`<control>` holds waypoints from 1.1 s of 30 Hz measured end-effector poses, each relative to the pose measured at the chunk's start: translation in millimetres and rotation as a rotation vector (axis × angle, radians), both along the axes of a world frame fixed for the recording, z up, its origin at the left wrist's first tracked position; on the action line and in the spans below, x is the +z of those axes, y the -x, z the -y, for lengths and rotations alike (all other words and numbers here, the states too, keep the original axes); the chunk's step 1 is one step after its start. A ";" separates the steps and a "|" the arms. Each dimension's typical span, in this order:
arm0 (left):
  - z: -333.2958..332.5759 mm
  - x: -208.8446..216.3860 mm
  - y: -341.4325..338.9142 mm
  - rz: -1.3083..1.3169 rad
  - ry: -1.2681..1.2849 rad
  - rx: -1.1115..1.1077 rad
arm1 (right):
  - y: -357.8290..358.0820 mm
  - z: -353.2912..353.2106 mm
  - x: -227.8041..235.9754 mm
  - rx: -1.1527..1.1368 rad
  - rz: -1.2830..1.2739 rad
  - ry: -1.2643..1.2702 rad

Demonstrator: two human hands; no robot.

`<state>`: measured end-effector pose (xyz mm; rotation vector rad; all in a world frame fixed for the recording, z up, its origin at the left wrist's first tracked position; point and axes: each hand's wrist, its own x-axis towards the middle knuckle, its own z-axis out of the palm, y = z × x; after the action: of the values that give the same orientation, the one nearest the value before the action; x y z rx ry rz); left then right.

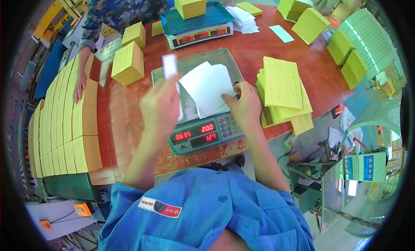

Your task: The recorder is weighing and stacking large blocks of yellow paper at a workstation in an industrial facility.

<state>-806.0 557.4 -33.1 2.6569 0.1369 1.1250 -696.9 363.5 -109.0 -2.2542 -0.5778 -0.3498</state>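
Sheets (208, 87) lie fanned on our scale (201, 131), apparently unfinished. Our left hand (162, 104), blurred, closes on a slip (169, 64); our right hand (245, 105) touches the sheets' four-o'clock edge, grip unclear. Blocks (65, 125) rowed at our nine o'clock seem done.

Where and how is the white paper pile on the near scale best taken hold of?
The white paper pile is probably best pinched, top and bottom, at its right edge, coming from the right: it lies thin and slightly fanned on the near scale, and the right hand is at that side.
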 end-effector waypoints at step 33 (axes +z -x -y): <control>42.9 41.1 39.2 0.098 0.539 -0.110 | 76.1 47.9 75.7 0.309 0.096 -0.714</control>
<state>-845.2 514.5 8.0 2.1055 0.2353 1.0077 -773.0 315.5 -33.3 -1.4485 -0.7042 -0.4259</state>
